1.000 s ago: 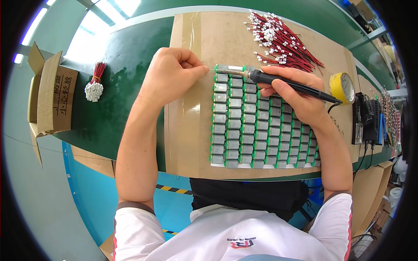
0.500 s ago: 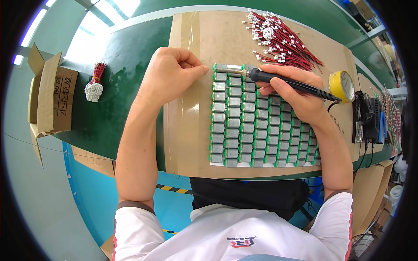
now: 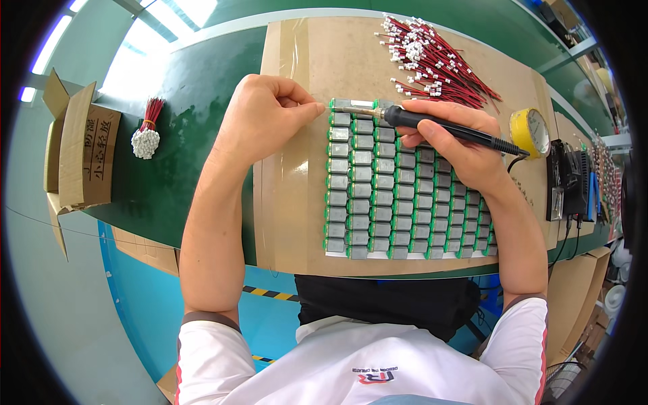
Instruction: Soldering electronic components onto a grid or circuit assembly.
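Note:
My right hand is closed round the black handle of a soldering iron. Its metal tip points left, over the top left corner of a block of small grey modules with green boards. My left hand is closed in a pinch just left of that tip; what is between thumb and finger is too thin to make out. The modules lie in several close columns on white strips, on a brown cardboard sheet. My right hand and forearm hide some of the right-hand columns.
Loose red and black wires with white connectors lie at the far side. Yellow tape and a black box-shaped unit stand at right. On the green table at left are a tied wire bundle and an open carton.
Almost nothing differs. The soldering iron and my right hand have shifted very slightly to the left; my left hand holds its place.

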`<state>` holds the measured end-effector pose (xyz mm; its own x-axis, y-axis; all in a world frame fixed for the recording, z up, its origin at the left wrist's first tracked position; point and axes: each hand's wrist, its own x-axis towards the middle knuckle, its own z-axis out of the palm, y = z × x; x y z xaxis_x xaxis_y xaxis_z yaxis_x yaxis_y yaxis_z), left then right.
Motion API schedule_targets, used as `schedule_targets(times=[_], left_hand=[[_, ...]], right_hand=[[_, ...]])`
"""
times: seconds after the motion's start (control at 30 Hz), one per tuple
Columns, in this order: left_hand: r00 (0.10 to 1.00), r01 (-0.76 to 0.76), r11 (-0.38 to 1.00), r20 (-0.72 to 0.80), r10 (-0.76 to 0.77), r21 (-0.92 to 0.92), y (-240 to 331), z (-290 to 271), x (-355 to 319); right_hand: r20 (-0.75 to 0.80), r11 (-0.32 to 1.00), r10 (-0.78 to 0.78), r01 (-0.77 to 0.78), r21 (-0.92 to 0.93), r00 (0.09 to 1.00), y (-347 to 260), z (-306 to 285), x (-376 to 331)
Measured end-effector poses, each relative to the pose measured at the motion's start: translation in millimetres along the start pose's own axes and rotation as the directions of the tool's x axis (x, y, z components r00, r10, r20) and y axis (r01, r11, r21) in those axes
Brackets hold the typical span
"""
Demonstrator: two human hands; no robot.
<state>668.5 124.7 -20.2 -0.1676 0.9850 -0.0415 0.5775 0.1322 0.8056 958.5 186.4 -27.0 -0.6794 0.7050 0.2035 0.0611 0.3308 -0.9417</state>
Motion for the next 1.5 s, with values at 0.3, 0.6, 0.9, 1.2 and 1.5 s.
schedule_targets(times=[0.3,0.6,0.9,1.2,1.5], left_hand=[[0.997,-0.041,0.996,-0.062,0.036,-0.077,-8.5,0.3,2.8],[0.998,0.059,0.987,-0.008,-0.061,-0.152,-2.9,-2.5,0.5],[0.996,0.052,0.994,0.07,-0.046,-0.091,-5.1,-2.7,2.0],[0.996,0.029,0.998,0.084,-0.025,-0.048,-4.8,-3.4,1.5],[0.996,0.038,0.998,0.079,-0.034,-0.058,-5.0,-2.9,1.2]], right_hand=[[-0.028,0.999,-0.041,0.041,0.013,0.999,0.3,-0.5,-1.1],[-0.044,0.999,-0.025,0.027,0.032,0.999,1.0,-0.6,-3.4],[-0.006,0.999,-0.012,0.012,0.041,1.0,0.0,-0.1,-3.5],[0.009,1.0,-0.003,0.002,0.014,1.0,-1.7,1.3,-1.7],[0.008,1.0,0.001,-0.001,0.019,1.0,-1.9,1.7,-1.4]])
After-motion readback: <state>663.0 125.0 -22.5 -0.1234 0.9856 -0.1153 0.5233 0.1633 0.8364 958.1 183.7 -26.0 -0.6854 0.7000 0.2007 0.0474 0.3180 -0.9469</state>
